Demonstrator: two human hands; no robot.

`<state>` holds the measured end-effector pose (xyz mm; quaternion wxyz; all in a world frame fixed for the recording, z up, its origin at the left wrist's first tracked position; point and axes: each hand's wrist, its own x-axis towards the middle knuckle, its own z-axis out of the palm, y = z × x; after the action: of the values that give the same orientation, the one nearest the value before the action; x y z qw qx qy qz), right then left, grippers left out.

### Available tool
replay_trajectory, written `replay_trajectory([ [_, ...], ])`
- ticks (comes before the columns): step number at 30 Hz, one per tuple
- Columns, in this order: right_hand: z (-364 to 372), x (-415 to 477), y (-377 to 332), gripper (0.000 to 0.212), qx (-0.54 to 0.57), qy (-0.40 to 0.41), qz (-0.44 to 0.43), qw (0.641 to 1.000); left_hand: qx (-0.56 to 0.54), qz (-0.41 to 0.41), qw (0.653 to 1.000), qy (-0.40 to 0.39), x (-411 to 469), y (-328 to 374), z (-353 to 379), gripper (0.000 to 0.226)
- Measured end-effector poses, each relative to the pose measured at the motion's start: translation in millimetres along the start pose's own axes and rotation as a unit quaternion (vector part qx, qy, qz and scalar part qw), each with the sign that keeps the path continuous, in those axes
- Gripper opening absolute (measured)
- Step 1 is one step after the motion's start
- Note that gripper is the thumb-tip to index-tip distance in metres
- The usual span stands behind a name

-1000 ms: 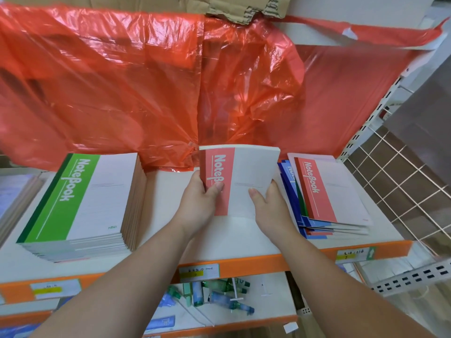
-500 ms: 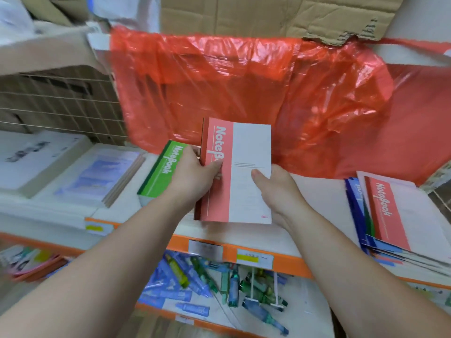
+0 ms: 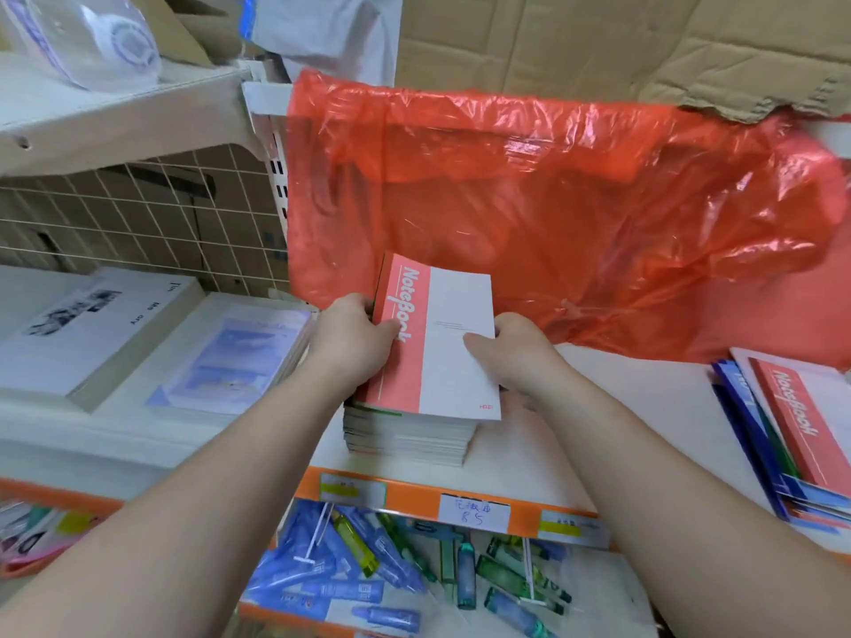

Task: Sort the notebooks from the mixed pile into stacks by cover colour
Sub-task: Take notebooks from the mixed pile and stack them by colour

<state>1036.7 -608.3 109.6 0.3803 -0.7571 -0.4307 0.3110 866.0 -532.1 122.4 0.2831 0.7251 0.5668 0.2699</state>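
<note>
red notebook (image 3: 437,361), cover band: "NoteBook", white script running down the red strip
same cover, lower right corner: small red mark, too small to read
second red notebook (image 3: 801,421), far right pile: "NoteBook", same script
paper tag (image 3: 474,514) on orange shelf edge (image 3: 414,497): handwritten, lower line "8 5"; upper characters not legible
yellow tags (image 3: 352,490): blurred, unreadable

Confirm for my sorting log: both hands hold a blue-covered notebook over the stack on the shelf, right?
No: the head view shows the notebook is red-covered, not blue. The left hand and right hand do hold it over the stack on the shelf.
</note>
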Motion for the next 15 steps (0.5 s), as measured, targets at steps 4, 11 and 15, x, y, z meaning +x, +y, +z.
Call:
replay_trajectory([
  [4, 13.3, 12.0, 1.4, 0.017, -0.098, 0.039, 0.019, 0.994, 0.063, 0.01, 0.998, -0.021, 13.8, -13.3, 4.5, 0.019],
  [11, 27.4, 19.4, 7.8, 0.028, -0.178, 0.072, 0.032, 0.981, 0.134, 0.025, 0.99, -0.044, 23.9, -25.6, 10.9, 0.031],
  [15, 30.9, 21.2, 9.4, 0.027, -0.192, 0.078, 0.025, 0.978, 0.143, 0.021, 0.988, -0.05, 24.3, -29.4, 11.5, 0.033],
])
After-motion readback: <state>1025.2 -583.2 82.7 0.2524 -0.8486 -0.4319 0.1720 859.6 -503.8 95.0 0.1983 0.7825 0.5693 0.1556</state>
